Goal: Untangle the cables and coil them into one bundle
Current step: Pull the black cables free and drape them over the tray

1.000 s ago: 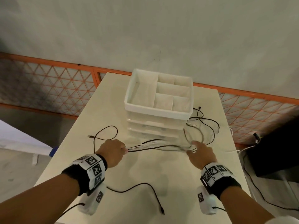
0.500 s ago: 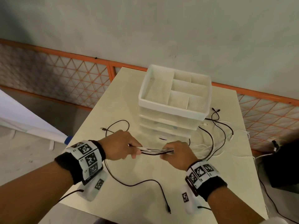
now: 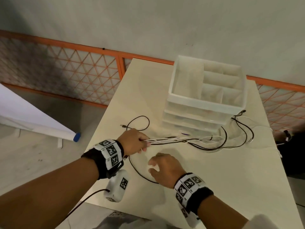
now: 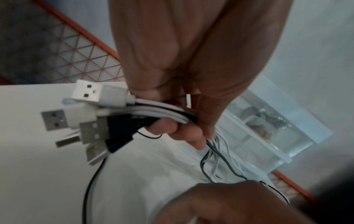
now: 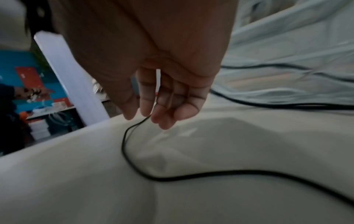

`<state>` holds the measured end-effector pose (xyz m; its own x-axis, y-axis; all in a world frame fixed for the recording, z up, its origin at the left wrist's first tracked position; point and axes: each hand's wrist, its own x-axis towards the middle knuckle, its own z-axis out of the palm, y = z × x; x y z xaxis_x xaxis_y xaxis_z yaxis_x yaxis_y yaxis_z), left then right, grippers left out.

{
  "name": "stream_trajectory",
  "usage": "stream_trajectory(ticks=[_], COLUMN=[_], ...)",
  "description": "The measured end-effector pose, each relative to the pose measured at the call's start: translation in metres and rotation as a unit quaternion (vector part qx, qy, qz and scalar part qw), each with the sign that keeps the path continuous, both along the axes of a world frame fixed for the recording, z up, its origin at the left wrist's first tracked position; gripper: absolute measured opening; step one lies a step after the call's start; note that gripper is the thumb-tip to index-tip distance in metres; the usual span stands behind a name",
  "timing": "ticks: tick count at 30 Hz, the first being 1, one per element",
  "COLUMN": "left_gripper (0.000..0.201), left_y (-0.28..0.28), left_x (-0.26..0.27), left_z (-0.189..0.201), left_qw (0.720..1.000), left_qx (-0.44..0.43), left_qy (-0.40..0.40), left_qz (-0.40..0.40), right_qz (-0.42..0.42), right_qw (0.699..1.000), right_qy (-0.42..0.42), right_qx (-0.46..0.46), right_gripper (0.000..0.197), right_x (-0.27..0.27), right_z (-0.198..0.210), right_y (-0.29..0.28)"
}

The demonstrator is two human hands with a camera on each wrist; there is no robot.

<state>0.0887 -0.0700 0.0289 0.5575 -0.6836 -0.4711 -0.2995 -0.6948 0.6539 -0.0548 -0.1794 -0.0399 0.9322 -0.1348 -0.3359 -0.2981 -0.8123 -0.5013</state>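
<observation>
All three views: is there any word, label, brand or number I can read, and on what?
No readable text in any view.
Wristbands: only black-and-white square marker patterns, no letters or digits.
Plugs held by the left hand: no print visible.
Organizer: no label visible.
Background clutter in the right wrist view: too blurred to read.

Smooth matt cream table top point(image 3: 214, 179), faint sheen seen. Thin black and white plastic-sheathed cables point(image 3: 171, 139), smooth; bright metal USB plug shells point(image 4: 54, 119) with white and black moulded plastic housings. Translucent white glossy plastic drawer organiser point(image 3: 204, 103). Black cloth wristbands point(image 3: 202, 200) worn.
</observation>
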Motion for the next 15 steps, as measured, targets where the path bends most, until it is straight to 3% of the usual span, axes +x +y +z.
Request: stream_trajectory(ticks=[4, 10, 15], left_gripper=[0.016, 0.041, 0.035], left_y=[0.003, 0.007, 0.006], left_x=[0.004, 0.003, -0.003], left_z=[0.003, 0.0, 0.004], left_qw=[0.998, 0.993, 0.996], left_qx=[0.015, 0.048, 0.039], left_qy=[-0.01, -0.049, -0.054], left_qz=[-0.063, -0.091, -0.064], right_qz=[0.006, 0.017, 0.033], right_qw=[0.997, 0.988, 0.984], right_qy=[0.076, 0.103, 0.114], right_qx=[-0.033, -0.116, -0.133], right_gripper=[0.041, 0.025, 0.026], right_x=[0.028, 0.031, 0.01], right_z=[-0.01, -0.019, -0.017], right_y=[0.039, 0.065, 0.048])
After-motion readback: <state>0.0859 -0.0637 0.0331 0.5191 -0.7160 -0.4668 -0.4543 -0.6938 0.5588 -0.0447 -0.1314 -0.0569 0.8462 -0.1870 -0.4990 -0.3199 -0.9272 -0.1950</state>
